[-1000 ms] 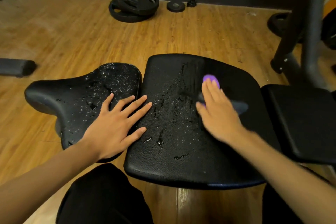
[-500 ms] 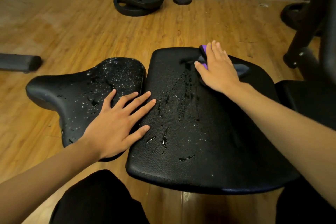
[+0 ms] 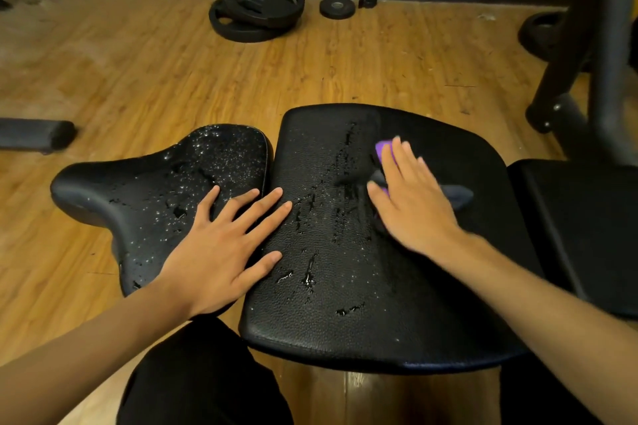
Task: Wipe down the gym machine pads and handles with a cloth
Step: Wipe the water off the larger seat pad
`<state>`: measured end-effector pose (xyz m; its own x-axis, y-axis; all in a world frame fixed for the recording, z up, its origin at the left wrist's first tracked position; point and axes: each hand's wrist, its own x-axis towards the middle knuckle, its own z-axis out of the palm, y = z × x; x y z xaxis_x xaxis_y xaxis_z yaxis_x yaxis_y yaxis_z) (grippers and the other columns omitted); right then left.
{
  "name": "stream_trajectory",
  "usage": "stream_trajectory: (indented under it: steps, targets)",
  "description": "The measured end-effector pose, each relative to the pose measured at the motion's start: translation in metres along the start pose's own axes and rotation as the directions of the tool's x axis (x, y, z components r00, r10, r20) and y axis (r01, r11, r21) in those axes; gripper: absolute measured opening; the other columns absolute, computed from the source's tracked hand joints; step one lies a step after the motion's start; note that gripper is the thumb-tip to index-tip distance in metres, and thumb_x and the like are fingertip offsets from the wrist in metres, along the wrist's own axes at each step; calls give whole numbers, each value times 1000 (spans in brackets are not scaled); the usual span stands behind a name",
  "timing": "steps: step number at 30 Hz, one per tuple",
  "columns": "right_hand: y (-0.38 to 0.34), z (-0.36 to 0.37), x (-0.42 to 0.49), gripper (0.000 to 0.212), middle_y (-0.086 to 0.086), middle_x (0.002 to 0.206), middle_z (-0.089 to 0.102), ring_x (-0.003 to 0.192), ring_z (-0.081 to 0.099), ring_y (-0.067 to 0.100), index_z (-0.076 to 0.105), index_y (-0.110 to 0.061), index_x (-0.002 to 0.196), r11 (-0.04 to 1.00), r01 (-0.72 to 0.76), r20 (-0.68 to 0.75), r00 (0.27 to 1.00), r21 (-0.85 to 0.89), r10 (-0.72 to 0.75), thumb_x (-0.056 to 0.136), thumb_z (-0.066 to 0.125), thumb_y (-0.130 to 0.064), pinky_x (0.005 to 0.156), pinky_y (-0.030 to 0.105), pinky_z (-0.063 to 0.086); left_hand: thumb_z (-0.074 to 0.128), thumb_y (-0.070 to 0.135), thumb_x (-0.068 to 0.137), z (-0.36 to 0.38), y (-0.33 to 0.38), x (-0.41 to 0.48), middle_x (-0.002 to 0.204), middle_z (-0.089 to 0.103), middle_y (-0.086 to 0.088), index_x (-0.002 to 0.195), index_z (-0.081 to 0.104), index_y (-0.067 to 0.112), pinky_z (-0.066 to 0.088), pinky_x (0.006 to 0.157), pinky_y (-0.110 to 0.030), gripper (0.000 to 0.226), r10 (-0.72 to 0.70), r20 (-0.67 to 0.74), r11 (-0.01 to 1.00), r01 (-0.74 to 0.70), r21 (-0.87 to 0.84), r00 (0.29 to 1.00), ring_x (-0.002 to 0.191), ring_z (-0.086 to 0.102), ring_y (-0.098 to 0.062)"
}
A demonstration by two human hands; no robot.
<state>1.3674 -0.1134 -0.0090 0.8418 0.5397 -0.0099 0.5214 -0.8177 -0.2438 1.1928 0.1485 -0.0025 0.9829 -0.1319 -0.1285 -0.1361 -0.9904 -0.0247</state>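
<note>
A wide black pad (image 3: 331, 304) lies in front of me, with wet streaks down its left half and a drier right half. To its left sits a smaller saddle-shaped black pad (image 3: 138, 190), speckled with water drops. My left hand (image 3: 221, 245) lies flat with spread fingers across the gap between the two pads. My right hand (image 3: 411, 203) presses flat on a purple and grey cloth (image 3: 381, 150) on the middle of the wide pad; most of the cloth is hidden under the palm.
Another black pad (image 3: 587, 235) adjoins on the right. The machine's dark metal frame (image 3: 587, 45) rises at the far right. Weight plates (image 3: 257, 7) and a small plate (image 3: 337, 7) lie on the wooden floor by the wall. A dark padded bar (image 3: 34, 134) lies at the left.
My right hand has pulled the cloth back from the wide pad's far edge toward its middle. The left hand has stayed in place.
</note>
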Motion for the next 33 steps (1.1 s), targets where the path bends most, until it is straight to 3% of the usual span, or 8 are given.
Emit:
stream_trajectory:
  steps: [7, 13, 18, 21, 24, 27, 33]
  targets:
    - [8, -15, 125, 68, 10, 172, 1, 159, -2, 23, 12, -7, 163, 992, -126, 20, 992, 0, 126, 110, 24, -48, 129, 38, -1, 15, 64, 107, 3, -1, 2, 173, 20, 7, 167, 12, 33, 18, 123, -66, 67, 6, -12, 1000, -6, -13, 1000, 155, 28, -24]
    - [2, -5, 5, 72, 10, 171, -12, 158, -13, 19, -5, -6, 162, 999, -22, 33, 999, 43, 20, 110, 26, -44, 128, 36, -8, 15, 62, 107, -1, 1, 1, 173, 19, 6, 167, 13, 33, 17, 123, -64, 66, 18, -3, 1000, -18, -15, 1000, 155, 29, -25]
    - [-10, -3, -134, 75, 2, 170, -12, 158, -11, 16, -6, -12, 163, 999, 52, 88, 995, 11, -53, 103, 6, -55, 127, 34, -3, 17, 61, 107, -1, 0, 1, 172, 20, 6, 167, 14, 32, 17, 123, -64, 66, 18, -9, 999, -18, -35, 1000, 154, 30, -26]
    - [7, 1, -96, 74, 7, 171, -2, 159, -4, 21, 3, -8, 163, 994, 103, 50, 994, -21, -102, 103, 9, -51, 129, 41, 3, 18, 61, 107, -2, 1, 1, 172, 21, 6, 167, 15, 32, 17, 123, -64, 66, 26, -5, 999, -26, -41, 1000, 154, 30, -26]
    - [24, -7, -8, 71, 13, 172, -5, 158, -8, 26, 3, -6, 163, 1000, -4, 65, 998, -18, 5, 107, 20, -47, 128, 44, -1, 18, 61, 107, -5, 1, 1, 173, 20, 6, 167, 16, 32, 16, 123, -64, 66, 17, 3, 999, -16, -41, 1000, 154, 29, -26]
    - [29, -7, 20, 72, 13, 171, -12, 158, -13, 26, -2, -5, 163, 996, -91, 105, 990, 7, 90, 110, 27, -44, 128, 44, -4, 17, 61, 107, -5, 2, 1, 173, 18, 7, 167, 15, 33, 15, 124, -63, 66, 12, 6, 999, -11, -42, 1000, 155, 28, -26]
    - [5, 6, -160, 73, 6, 172, -3, 159, -6, 18, 3, -9, 164, 999, 30, 59, 998, 24, -32, 105, 11, -52, 128, 38, 5, 16, 62, 107, -4, 2, 1, 173, 18, 8, 167, 15, 33, 15, 124, -64, 66, 17, 4, 999, -17, -41, 1000, 155, 28, -25]
